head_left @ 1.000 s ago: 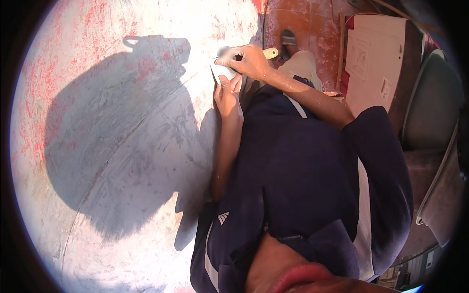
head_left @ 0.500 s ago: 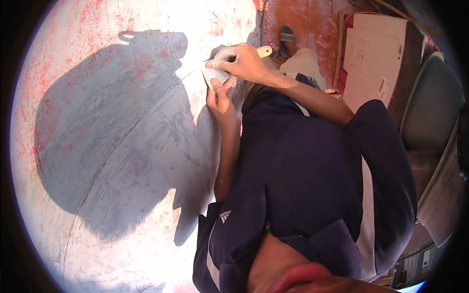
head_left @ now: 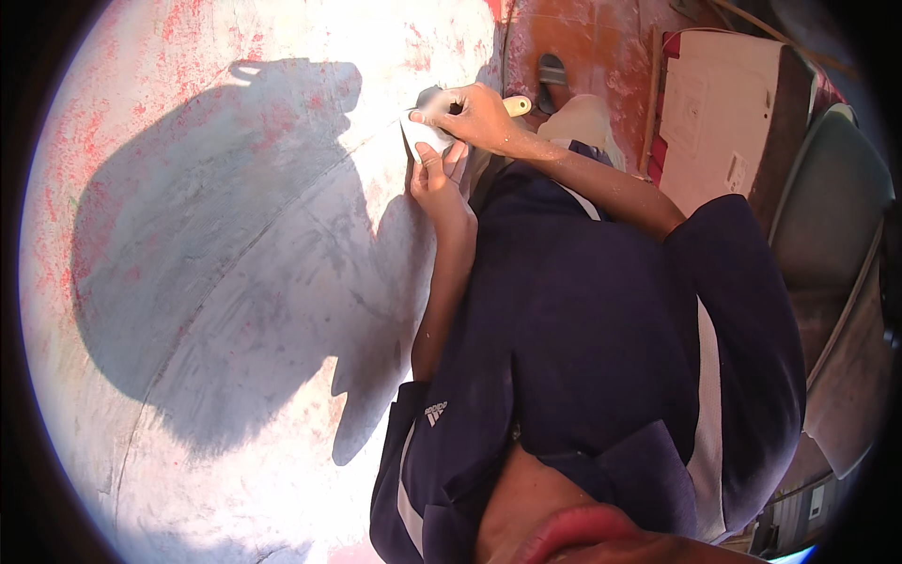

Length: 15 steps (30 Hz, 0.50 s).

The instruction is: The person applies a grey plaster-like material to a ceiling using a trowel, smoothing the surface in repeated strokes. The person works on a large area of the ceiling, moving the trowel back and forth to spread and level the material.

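Note:
My right hand (head_left: 485,120) is closed around a tool with a pale yellow handle (head_left: 518,105); the handle's end, with a small hole, sticks out behind the fist. It looks like a putty knife, though its blade is mostly hidden. Just below, my left hand (head_left: 442,188) pinches a flat whitish piece (head_left: 426,135) between thumb and fingers. The right thumb lies at the upper edge of this piece, so the two hands nearly meet. Both are close to the wall (head_left: 310,216), which is whitish with red paint patches. Glare washes out the detail around the piece.
A large shadow falls over the wall on the left. Orange-red floor (head_left: 601,56) shows at the top, with a sandalled foot (head_left: 552,75). On the right stand a pale box-like panel (head_left: 714,103) and a dark grey curved chair-like thing (head_left: 832,197).
Both hands have shifted slightly right, away from the wall, with the whitish piece and the tool. The piece has tilted, and its face looks brighter now.

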Available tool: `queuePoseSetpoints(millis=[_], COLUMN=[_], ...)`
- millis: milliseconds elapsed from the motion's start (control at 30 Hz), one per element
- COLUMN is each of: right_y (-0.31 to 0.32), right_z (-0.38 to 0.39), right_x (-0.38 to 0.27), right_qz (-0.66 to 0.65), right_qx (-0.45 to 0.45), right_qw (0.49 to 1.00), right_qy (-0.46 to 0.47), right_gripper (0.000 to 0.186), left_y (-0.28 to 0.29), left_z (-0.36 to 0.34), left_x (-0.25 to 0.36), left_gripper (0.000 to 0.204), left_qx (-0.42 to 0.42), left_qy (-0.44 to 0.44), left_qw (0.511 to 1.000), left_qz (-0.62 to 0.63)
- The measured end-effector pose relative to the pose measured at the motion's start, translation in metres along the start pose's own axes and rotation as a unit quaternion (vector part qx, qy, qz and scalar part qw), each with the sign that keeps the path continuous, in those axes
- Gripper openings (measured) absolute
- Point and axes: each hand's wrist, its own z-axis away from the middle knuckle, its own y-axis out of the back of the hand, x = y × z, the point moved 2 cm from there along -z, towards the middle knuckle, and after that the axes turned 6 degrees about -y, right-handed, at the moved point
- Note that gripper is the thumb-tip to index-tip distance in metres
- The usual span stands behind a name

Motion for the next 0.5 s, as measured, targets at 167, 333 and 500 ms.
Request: queuePoseSetpoints(millis=[167, 333, 500], right_y=[-0.008, -0.007, -0.009], right_z=[0.003, 0.005, 0.011], right_x=[-0.003, -0.013, -0.02], right_qz=[-0.024, -0.031, -0.105], right_qx=[-0.037, -0.028, -0.093], right_qw=[0.999, 0.999, 0.99], right_qy=[0.02, -0.004, -0.001], right_gripper=[0.035, 0.039, 0.03], left_y=[0.008, -0.002, 0.005], left_z=[0.007, 0.011, 0.02], left_x=[0.008, 0.02, 0.031], left_gripper=[0.058, 0.056, 0.056], left_qx=[0.007, 0.002, 0.022], left_qy=[-0.037, 0.025, -0.006], left_qw=[0.999, 0.999, 1.0], left_qz=[-0.01, -0.022, 0.015])
